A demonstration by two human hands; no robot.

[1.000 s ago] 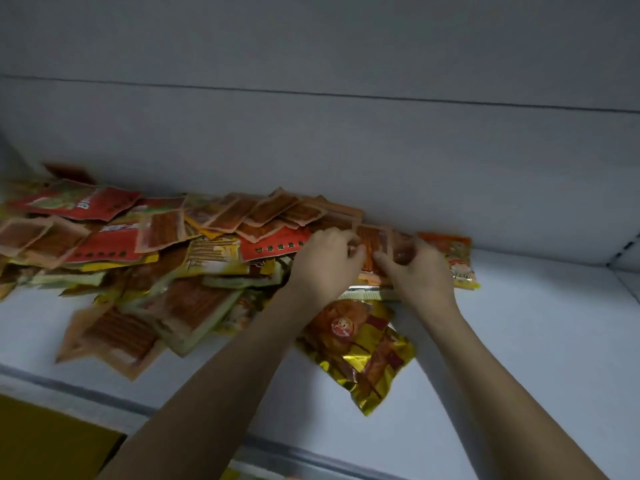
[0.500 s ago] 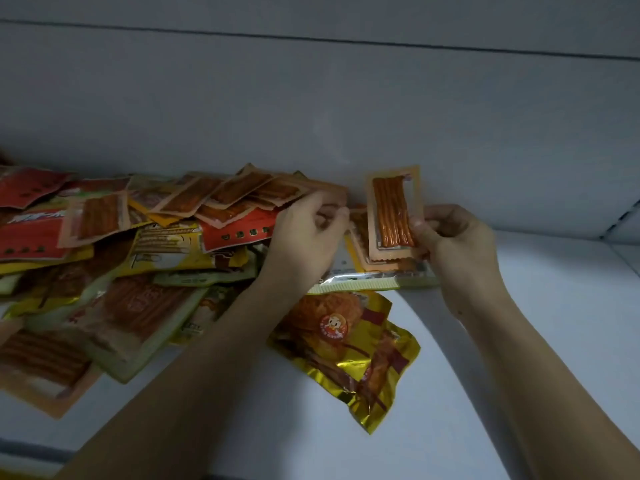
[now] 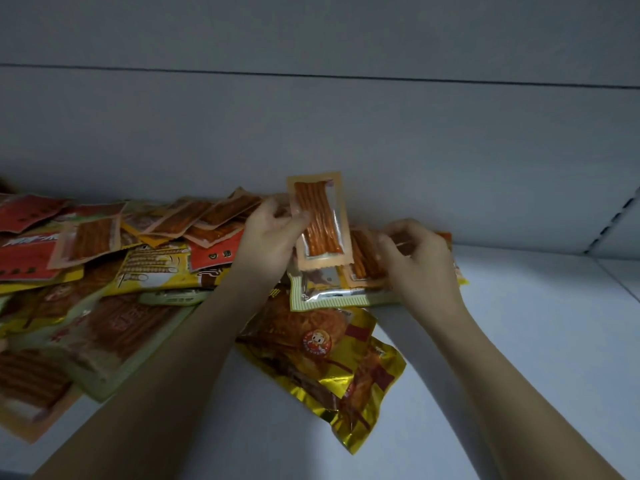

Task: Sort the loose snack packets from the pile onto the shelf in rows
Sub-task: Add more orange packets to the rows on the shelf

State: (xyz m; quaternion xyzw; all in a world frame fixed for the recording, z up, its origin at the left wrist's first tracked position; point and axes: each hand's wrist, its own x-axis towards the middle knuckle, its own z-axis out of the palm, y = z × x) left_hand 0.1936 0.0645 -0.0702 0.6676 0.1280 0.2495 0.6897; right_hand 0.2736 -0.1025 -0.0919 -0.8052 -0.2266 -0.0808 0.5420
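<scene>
Orange packet now in left hand.

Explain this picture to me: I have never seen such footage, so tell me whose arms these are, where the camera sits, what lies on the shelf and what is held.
There is no machine here. A person wears a wide-angle camera on the head, looking forward and down, so both arms are that person's own. The shelf is white; a pile of loose snack packets covers its left part, and a gold packet lies at the pile's near edge. The left hand holds a small clear packet of orange sticks upright by its left edge. The right hand has its fingers curled on another stick packet lying on the pile.
</scene>
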